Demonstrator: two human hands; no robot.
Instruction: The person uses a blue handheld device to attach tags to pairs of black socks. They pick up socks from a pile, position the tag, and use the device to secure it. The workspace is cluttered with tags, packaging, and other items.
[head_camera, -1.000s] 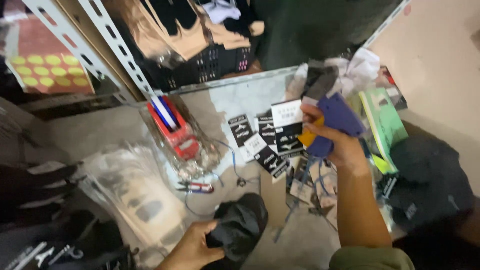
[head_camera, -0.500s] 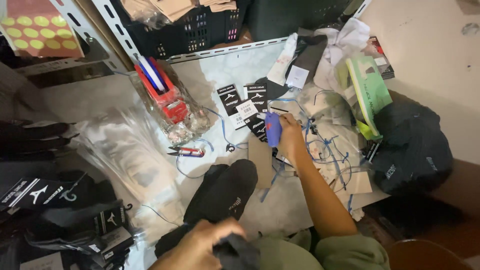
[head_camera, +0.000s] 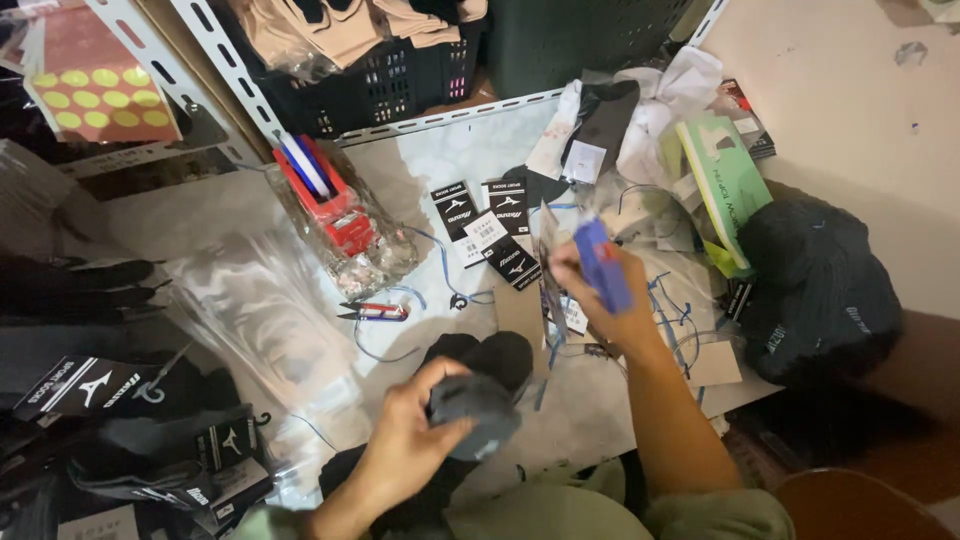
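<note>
Low at six o'clock, the left hand (head_camera: 415, 445) grips a dark sock (head_camera: 475, 415), blurred. At one o'clock from it, the right hand (head_camera: 600, 295) clasps a blue tagging gun (head_camera: 602, 263). Toward eleven o'clock, a black crate (head_camera: 400, 85) holds beige socks (head_camera: 340, 25).

The left hand (head_camera: 415, 445) is motion-blurred, and its grip covers most of the dark sock (head_camera: 478, 415), so the sock's shape cannot be told. The right hand (head_camera: 610, 300) hides the lower part of the blue tagging gun (head_camera: 602, 265), itself smeared. Left of the sock, the bundled black socks (head_camera: 130, 440) run off the picture's edge. Above it, the black crate (head_camera: 390, 85) is cut off at the top.
</note>
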